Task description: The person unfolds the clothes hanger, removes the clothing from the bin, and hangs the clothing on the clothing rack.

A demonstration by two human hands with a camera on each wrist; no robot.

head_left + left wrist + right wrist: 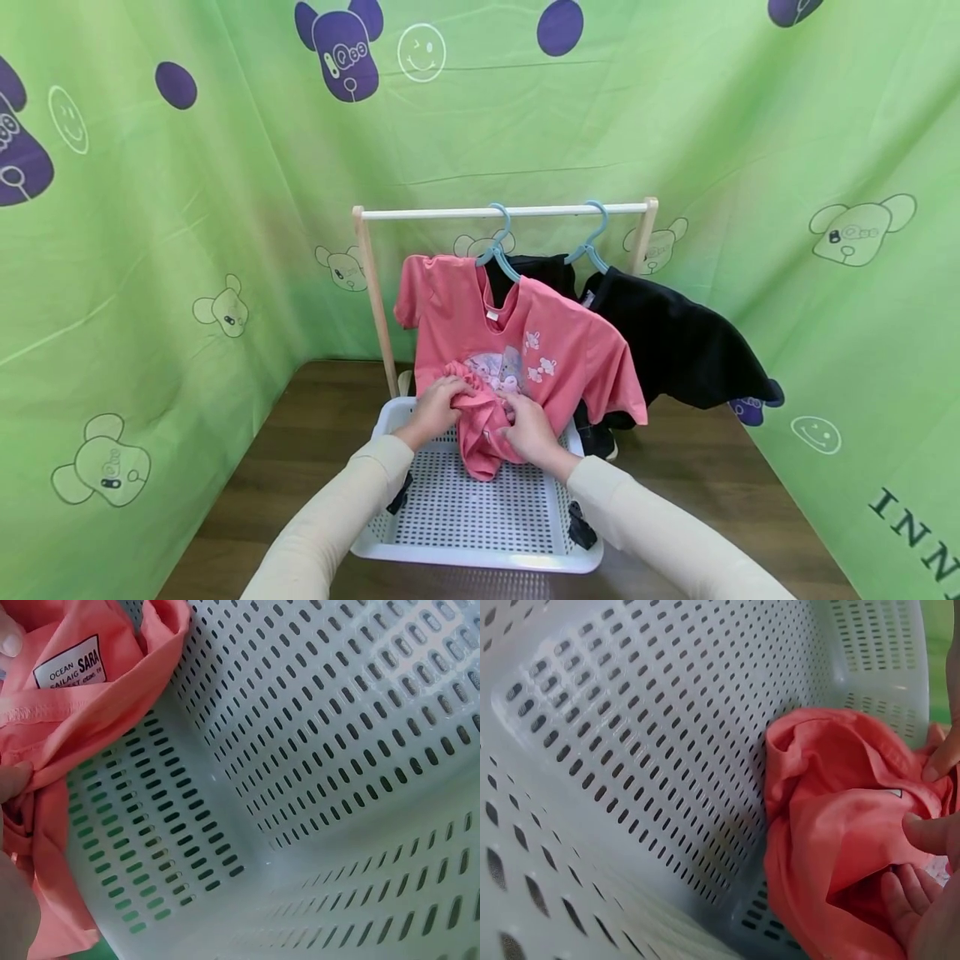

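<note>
A bunched pink garment (480,437) hangs over the white basket (480,558), its gathered edge near the top. In the left wrist view it shows a white label (71,664) with printed lettering. My left hand (441,406) pinches its cloth on the left side. From the right, my right hand (531,429) reaches to the same cloth, thumb and fingers spread apart. In the right wrist view its fingertips (904,900) lie at a dark opening in the folds. Right behind both hands, a pink T-shirt (577,342) with a printed front hangs on a blue hanger (501,250).
A rack with a white rail (450,214) and wooden posts (375,300) stands at the back of the wooden table (255,492). A black garment (675,342) hangs on another blue hanger (592,242). Dark shoes (598,442) sit beside the basket. Green curtains (150,250) enclose the table.
</note>
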